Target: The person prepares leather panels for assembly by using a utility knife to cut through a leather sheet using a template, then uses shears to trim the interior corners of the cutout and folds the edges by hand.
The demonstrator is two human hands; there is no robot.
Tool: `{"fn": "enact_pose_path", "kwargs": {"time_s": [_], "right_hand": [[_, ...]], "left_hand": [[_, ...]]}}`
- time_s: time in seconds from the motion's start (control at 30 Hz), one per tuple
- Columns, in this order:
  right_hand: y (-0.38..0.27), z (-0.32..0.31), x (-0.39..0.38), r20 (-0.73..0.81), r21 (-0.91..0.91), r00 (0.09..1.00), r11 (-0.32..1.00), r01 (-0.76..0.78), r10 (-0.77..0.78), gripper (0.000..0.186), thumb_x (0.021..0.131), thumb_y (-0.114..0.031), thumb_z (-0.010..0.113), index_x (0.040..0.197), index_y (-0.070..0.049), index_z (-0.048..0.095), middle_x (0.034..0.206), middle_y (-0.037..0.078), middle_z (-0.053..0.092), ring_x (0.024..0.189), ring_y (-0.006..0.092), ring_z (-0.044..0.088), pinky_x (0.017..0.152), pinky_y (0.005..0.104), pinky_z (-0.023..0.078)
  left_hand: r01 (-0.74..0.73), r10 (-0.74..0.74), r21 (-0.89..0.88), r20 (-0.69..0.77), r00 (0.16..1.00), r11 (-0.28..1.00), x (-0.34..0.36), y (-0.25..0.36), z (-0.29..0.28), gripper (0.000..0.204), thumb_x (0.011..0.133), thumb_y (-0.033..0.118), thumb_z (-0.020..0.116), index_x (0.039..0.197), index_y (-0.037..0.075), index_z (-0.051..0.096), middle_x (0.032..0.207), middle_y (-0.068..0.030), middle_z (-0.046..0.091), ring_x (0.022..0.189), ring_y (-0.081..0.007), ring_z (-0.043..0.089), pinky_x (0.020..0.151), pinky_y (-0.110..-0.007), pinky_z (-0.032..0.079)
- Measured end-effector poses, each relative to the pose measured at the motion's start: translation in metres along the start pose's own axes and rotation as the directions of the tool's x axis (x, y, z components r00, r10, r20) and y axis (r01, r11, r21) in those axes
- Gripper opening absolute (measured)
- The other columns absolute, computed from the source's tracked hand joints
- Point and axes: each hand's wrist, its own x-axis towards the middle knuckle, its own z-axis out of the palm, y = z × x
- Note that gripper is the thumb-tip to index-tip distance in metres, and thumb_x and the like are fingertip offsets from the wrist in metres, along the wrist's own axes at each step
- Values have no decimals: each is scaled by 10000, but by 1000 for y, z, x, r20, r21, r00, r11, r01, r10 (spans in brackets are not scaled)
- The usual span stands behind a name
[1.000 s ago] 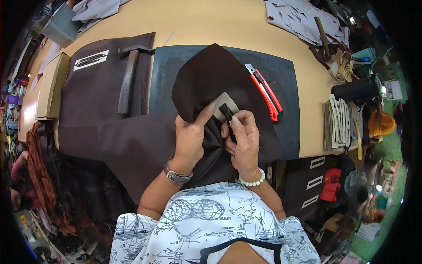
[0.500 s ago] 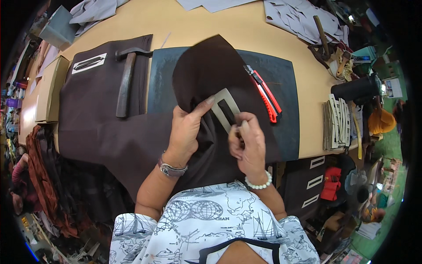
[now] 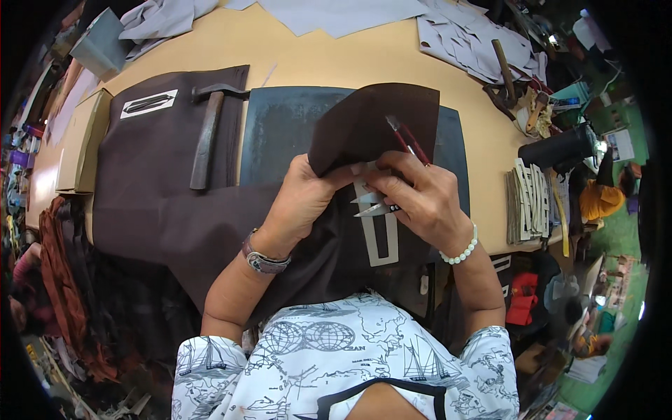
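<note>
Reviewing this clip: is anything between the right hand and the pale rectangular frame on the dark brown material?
Only what the right hand itself holds: the silver pointed blades, which cross over the upper part of the pale frame. Nothing else visible blocks it, though the fingers hide some of that area.

- From my end, the brown sheet (image 3: 374,119) looks like smooth, matt leather.
- I see a pale frame-shaped piece (image 3: 384,262) with a flat, dull, card-like face.
- The snips (image 3: 372,210) show me bright metal blades.
- On my feed, the cutter knife (image 3: 414,145) reads as red plastic with a slight shine.
- I make out a matt, scuffed cutting mat (image 3: 287,129) on a smooth, wood-coloured tabletop (image 3: 318,59).
- The hammer (image 3: 207,140) looks dull and worn, its head dark metal.
- I'd call the box (image 3: 78,143) matt cardboard.
- The bracelet (image 3: 463,254) has glossy, pearly beads.
</note>
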Motion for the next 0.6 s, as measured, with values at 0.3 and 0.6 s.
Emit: {"fn": "enact_pose_path", "kwargs": {"time_s": [0.3, 0.6], "right_hand": [[-2, -8, 1, 155, 6, 988, 1000, 17, -18, 346, 563, -12, 689, 900, -51, 623, 956, 64, 611, 638, 194, 619, 522, 297, 490], [5, 8, 1, 43, 93, 994, 990, -107, 104, 165, 644, 25, 641, 794, -18, 590, 829, 70, 604, 563, 222, 587, 487, 286, 457]], "left_hand": [[66, -66, 8, -46, 997, 998, -1, 5, -1, 193, 820, 73, 653, 993, -15, 644, 921, -34, 654, 830, -88, 586, 752, -236, 458], [42, -42, 8, -38, 998, 999, -1, -4, -3, 171, 822, 56, 633, 980, -9, 645, 913, -36, 655, 843, -99, 600, 770, -242, 467]]}}
